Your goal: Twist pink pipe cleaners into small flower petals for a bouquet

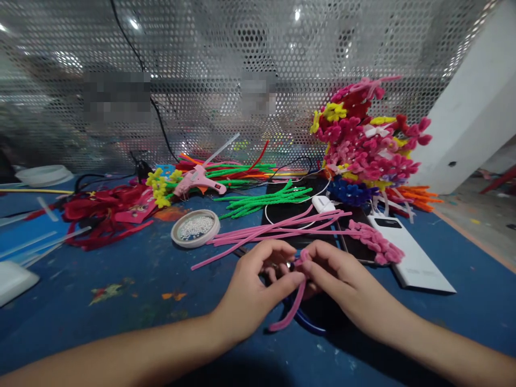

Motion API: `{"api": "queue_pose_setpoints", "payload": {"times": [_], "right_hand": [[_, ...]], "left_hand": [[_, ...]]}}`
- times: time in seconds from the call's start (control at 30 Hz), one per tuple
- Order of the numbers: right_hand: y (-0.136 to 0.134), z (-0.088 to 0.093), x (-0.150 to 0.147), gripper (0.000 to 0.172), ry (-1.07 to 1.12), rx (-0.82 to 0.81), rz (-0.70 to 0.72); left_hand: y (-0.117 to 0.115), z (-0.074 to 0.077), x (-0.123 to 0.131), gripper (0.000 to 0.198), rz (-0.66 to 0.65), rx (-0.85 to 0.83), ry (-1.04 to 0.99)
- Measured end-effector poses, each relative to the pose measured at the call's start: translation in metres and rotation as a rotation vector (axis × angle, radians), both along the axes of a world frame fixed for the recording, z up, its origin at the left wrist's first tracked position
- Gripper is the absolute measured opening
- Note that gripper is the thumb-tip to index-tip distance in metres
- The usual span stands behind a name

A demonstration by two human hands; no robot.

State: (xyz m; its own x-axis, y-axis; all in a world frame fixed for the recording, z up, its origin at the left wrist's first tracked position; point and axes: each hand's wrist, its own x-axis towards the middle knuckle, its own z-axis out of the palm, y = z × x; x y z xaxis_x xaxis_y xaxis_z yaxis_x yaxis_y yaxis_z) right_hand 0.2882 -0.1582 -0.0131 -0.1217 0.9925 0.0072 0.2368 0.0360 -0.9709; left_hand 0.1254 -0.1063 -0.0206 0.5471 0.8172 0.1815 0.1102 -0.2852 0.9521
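My left hand (253,290) and my right hand (342,285) meet at the front middle of the blue table (121,301). Both pinch one pink pipe cleaner (292,309), whose loose end curls down toward me. The fingers of both hands are closed around its upper end. Just behind them lies a bundle of straight pink pipe cleaners (274,231), with a row of small pink twisted pieces (374,242) to the right.
A round dish of white beads (195,228) sits left of the bundle. Behind are a pink glue gun (199,183), green pipe cleaners (262,201), red pieces (105,215), a bouquet of pipe-cleaner flowers (363,145), a white box (415,258) and a perforated metal screen (242,70).
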Motion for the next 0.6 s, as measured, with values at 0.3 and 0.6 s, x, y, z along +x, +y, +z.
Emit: {"api": "queue_pose_setpoints", "payload": {"times": [0.3, 0.6], "right_hand": [[-0.009, 0.002, -0.007, 0.014, -0.237, 0.041, 0.039], [-0.003, -0.014, 0.005, 0.022, -0.783, 0.546, 0.006]], "left_hand": [[-0.003, 0.004, 0.000, 0.011, 0.017, 0.165, 0.102], [0.000, 0.001, 0.005, 0.006, 0.072, -0.268, -0.130]]}}
